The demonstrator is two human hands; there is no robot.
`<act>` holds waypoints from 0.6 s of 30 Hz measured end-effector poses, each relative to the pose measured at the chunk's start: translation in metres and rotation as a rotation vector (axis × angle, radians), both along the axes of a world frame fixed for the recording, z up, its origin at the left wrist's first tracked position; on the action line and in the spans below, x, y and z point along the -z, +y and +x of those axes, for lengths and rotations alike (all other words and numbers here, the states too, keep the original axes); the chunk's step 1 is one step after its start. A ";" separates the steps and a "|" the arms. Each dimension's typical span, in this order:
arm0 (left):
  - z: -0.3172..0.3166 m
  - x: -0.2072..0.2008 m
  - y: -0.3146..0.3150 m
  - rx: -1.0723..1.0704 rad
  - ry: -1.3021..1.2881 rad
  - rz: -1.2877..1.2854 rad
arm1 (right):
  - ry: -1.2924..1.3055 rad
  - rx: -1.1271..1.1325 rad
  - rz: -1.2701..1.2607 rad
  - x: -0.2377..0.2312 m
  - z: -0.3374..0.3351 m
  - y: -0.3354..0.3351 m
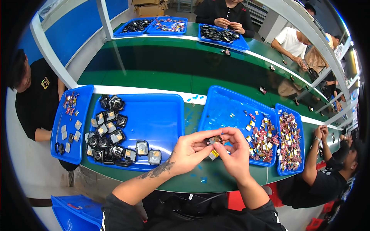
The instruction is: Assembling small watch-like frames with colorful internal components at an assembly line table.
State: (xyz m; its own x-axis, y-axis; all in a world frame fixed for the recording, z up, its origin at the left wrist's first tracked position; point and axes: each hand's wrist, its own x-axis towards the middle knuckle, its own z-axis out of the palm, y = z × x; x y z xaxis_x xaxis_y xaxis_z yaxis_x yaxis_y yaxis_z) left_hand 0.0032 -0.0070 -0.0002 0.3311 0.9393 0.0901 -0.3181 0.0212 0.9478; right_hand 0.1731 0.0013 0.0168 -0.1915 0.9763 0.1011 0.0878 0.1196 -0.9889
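In front of my body, both hands hold a small dark watch case [212, 140] between the fingertips. My left hand [185, 151] is closed on its left side, and my right hand [236, 154] pinches it from the right with the thumb. A yellow and white battery-like piece [213, 154] shows just below the case, between the hands; whether it is attached cannot be seen. Left of my hands, a blue tray [158, 111] holds a cluster of black watch cases [109, 131]. Beside my right hand, another blue tray [221, 106] contains small red, yellow and white parts [265, 140].
A narrow blue tray [289, 172] full of similar parts stands farther right. At far left is a tray [73, 122] with scattered pieces. Beyond a white rail runs a green conveyor belt [154, 63]. Metal posts [50, 50] rise nearby. Several people work around the line.
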 end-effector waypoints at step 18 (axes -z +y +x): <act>-0.125 -0.009 -0.052 -0.367 1.531 0.367 | -0.762 0.254 0.073 0.058 0.021 0.288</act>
State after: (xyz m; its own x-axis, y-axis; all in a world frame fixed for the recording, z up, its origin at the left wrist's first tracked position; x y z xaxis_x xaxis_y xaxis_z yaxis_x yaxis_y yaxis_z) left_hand -0.1219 -0.0594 0.0091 0.0912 0.9874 0.1297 0.9453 -0.1268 0.3006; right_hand 0.1939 0.2890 -0.0407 -0.0066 0.9953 0.0969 0.7680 0.0671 -0.6369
